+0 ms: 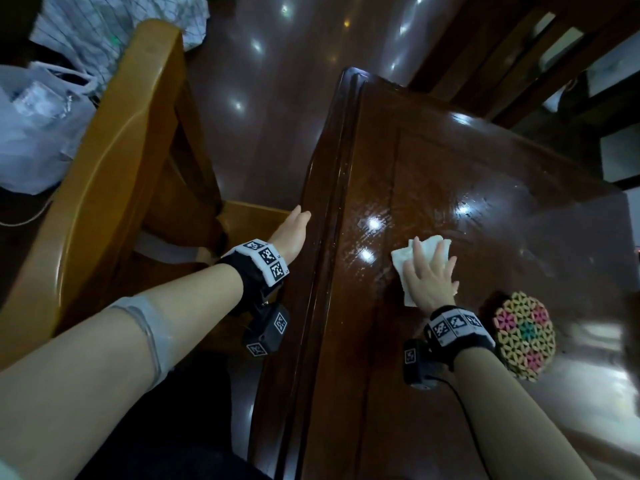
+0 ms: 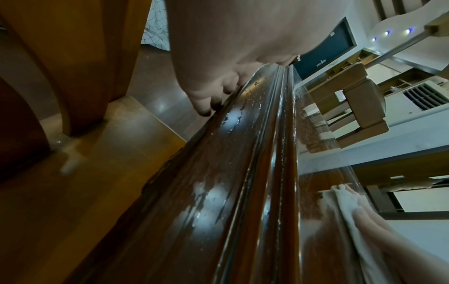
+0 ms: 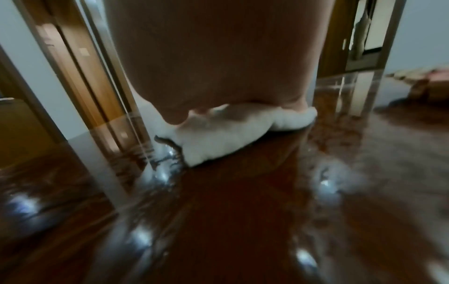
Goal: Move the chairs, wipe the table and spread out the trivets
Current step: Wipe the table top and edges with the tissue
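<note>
My right hand (image 1: 431,275) lies flat, fingers spread, pressing a white cloth (image 1: 420,251) onto the glossy dark wooden table (image 1: 450,161). The right wrist view shows the cloth (image 3: 218,140) bunched under the palm (image 3: 206,57) on the wet-looking top (image 3: 243,211). A stack of round, colourful woven trivets (image 1: 524,336) sits just right of that wrist. My left hand (image 1: 292,233) rests against the table's left rim; its bent fingers (image 2: 211,103) touch the moulded edge (image 2: 218,173) and hold nothing. A light wooden chair (image 1: 114,161) stands left of the table, apart from it.
A dark wooden chair (image 1: 519,46) stands at the table's far right corner. White plastic bags (image 1: 34,126) and a checked cloth (image 1: 121,29) lie on the floor behind the light chair. Shiny dark floor (image 1: 270,81) runs between chair and table.
</note>
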A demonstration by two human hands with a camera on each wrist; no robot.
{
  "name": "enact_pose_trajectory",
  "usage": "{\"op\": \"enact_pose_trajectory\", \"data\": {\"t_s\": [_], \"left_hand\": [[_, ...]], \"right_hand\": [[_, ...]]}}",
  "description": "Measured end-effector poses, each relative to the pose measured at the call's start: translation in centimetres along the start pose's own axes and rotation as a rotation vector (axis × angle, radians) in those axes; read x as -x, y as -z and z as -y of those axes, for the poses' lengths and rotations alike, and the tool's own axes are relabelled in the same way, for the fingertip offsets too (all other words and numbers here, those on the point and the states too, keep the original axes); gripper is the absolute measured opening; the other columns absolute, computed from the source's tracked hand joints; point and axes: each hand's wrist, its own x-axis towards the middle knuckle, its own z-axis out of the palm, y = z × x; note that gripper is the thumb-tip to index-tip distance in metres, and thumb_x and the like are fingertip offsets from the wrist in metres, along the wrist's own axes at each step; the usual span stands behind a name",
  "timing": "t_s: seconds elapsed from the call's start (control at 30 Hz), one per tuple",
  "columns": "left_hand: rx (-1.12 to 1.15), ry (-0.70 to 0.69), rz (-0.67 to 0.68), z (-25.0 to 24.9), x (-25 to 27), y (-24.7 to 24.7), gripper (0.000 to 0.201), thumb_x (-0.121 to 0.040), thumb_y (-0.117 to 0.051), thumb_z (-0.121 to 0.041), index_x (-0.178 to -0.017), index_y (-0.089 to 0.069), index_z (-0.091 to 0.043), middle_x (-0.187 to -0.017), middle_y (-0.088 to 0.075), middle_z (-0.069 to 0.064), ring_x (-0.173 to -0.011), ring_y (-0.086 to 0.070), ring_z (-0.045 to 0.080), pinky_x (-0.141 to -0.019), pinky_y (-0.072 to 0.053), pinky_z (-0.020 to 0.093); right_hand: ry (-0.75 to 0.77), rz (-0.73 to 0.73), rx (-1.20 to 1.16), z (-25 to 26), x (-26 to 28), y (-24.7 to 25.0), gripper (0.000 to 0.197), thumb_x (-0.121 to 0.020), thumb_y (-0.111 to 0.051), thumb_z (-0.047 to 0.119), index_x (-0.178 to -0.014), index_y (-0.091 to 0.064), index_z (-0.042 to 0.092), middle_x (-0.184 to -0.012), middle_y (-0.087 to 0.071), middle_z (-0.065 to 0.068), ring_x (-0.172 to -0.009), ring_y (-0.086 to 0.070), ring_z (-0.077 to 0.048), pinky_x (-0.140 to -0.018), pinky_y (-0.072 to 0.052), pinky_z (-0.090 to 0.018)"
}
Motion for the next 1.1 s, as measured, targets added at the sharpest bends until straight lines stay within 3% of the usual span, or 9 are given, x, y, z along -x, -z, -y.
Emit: {"op": "enact_pose_trajectory", "data": {"t_s": [0.2,0.33,0.47,0.53,0.6,0.7,0.83,0.97,1.1], "left_hand": [[0.052,-0.014,0.01,0.5,-0.5,0.2,0.052,-0.104,-0.021,-0.032,-0.153,-0.015,-0.016,-0.16,-0.017,-0.002,-0.146,-0.015,0.014,-0.12,-0.011,0.034],[0.08,-0.023,0.034,1.1,-1.2,0.5,0.052,-0.104,-0.021,-0.033,-0.153,-0.016,-0.016,-0.159,-0.018,-0.004,-0.146,-0.017,0.012,-0.12,-0.012,0.036],[0.119,-0.02,0.085,1.7,-2.0,0.7,0.078,-0.084,-0.025,-0.059,-0.153,-0.02,-0.023,-0.157,-0.025,-0.008,-0.143,-0.023,0.008,-0.12,-0.017,0.039],[0.139,-0.025,0.106,2.3,-2.5,0.8,0.087,-0.075,-0.027,-0.067,-0.152,-0.023,-0.025,-0.156,-0.028,-0.01,-0.142,-0.026,0.007,-0.119,-0.018,0.039],[0.161,-0.024,0.122,2.7,-3.1,0.8,0.086,-0.076,-0.027,-0.068,-0.151,-0.025,-0.026,-0.155,-0.03,-0.009,-0.142,-0.027,0.007,-0.119,-0.019,0.04],[0.159,0.007,0.144,5.2,-5.7,0.5,0.08,-0.078,-0.028,-0.072,-0.148,-0.03,-0.033,-0.152,-0.035,-0.011,-0.14,-0.031,0.007,-0.118,-0.021,0.041],[0.163,0.025,0.146,5.6,-6.6,0.5,0.08,-0.076,-0.031,-0.074,-0.147,-0.032,-0.035,-0.151,-0.037,-0.012,-0.139,-0.033,0.007,-0.117,-0.021,0.041],[0.187,0.006,0.147,3.3,-4.3,0.7,0.086,-0.075,-0.03,-0.071,-0.15,-0.028,-0.029,-0.153,-0.033,-0.01,-0.14,-0.03,0.008,-0.119,-0.019,0.04],[0.22,0.029,0.147,3.2,-3.9,0.8,0.082,-0.08,-0.03,-0.066,-0.151,-0.026,-0.025,-0.155,-0.03,-0.008,-0.142,-0.027,0.009,-0.119,-0.017,0.039]], "right_hand": [[0.188,0.012,0.185,1.6,-5.3,2.5,0.052,-0.102,-0.026,0.037,-0.152,-0.011,0.037,-0.163,0.004,0.001,-0.148,0.004,-0.033,-0.114,-0.01,-0.064],[0.341,-0.017,0.208,6.6,-8.0,3.2,0.052,-0.102,-0.032,0.039,-0.152,-0.018,0.036,-0.162,-0.002,0.004,-0.149,-0.001,-0.029,-0.116,-0.013,-0.06],[0.507,-0.022,0.251,12.6,-8.6,2.7,0.048,-0.103,-0.035,0.034,-0.15,-0.028,0.032,-0.162,-0.008,0.004,-0.148,-0.007,-0.03,-0.116,-0.016,-0.057],[0.567,-0.079,0.292,14.3,-8.6,2.1,0.042,-0.102,-0.039,0.03,-0.143,-0.041,0.026,-0.16,-0.017,0.001,-0.144,-0.018,-0.032,-0.112,-0.028,-0.055],[0.616,-0.17,0.37,15.0,-8.4,1.3,0.035,-0.1,-0.042,0.025,-0.133,-0.049,0.017,-0.154,-0.029,-0.003,-0.133,-0.035,-0.032,-0.097,-0.045,-0.051],[0.621,-0.238,0.445,15.1,-8.1,0.1,0.031,-0.098,-0.044,0.023,-0.126,-0.048,0.011,-0.147,-0.037,-0.005,-0.118,-0.046,-0.03,-0.081,-0.053,-0.046],[0.55,-0.249,0.427,15.0,-7.7,-0.6,0.031,-0.098,-0.045,0.025,-0.128,-0.042,0.018,-0.152,-0.028,-0.009,-0.121,-0.042,-0.033,-0.088,-0.049,-0.054],[0.471,-0.283,0.47,15.6,-7.4,-0.7,0.028,-0.098,-0.046,0.024,-0.125,-0.049,0.015,-0.152,-0.028,-0.01,-0.129,-0.037,-0.036,-0.102,-0.038,-0.061],[0.502,-0.271,0.496,16.0,-6.6,-1.2,0.024,-0.095,-0.048,0.012,-0.118,-0.055,0.011,-0.15,-0.032,-0.015,-0.12,-0.043,-0.038,-0.095,-0.044,-0.055]]}}
